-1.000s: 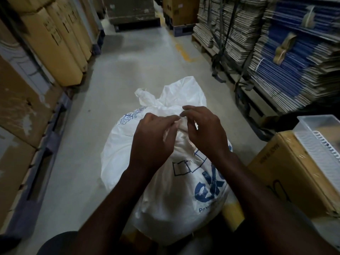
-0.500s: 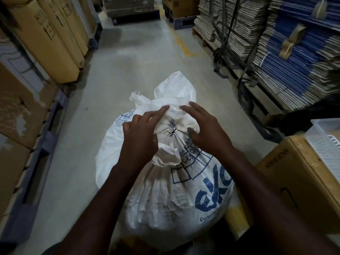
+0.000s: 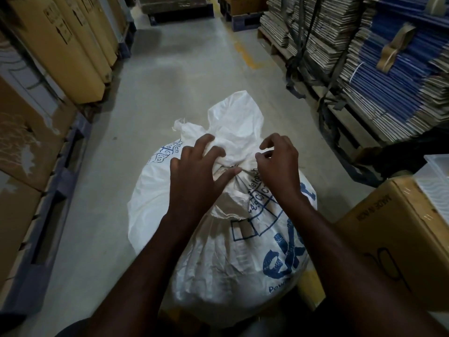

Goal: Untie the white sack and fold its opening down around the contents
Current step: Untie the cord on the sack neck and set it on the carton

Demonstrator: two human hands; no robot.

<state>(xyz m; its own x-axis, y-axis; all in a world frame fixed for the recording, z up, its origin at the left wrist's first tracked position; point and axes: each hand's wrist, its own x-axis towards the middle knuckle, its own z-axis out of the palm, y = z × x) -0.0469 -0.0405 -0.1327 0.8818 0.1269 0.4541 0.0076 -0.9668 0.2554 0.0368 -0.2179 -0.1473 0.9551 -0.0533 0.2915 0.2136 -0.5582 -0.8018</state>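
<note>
A full white woven sack point(image 3: 218, 251) with blue print stands on the concrete floor right in front of me. Its neck point(image 3: 233, 164) is bunched and tied, and the loose top point(image 3: 235, 117) flares up behind the knot. My left hand point(image 3: 196, 176) clasps the left side of the neck, fingers dug into the fabric and thumb pointing at the knot. My right hand point(image 3: 279, 166) is on the right side, with thumb and forefinger pinched at the thin tie point(image 3: 245, 170). The knot itself is partly hidden by my fingers.
Tall cardboard cartons point(image 3: 60, 49) on blue pallets point(image 3: 48, 215) line the left. Strapped stacks of flat cardboard point(image 3: 388, 81) on a wooden pallet fill the right. A brown box point(image 3: 398, 227) with a white plastic tray point(image 3: 437, 181) on it stands close at my right. The concrete aisle point(image 3: 182, 69) runs ahead.
My hands went from pinching together at the knot to lying flat on the neck, and now curl into it on either side. The view has dropped closer to the sack.
</note>
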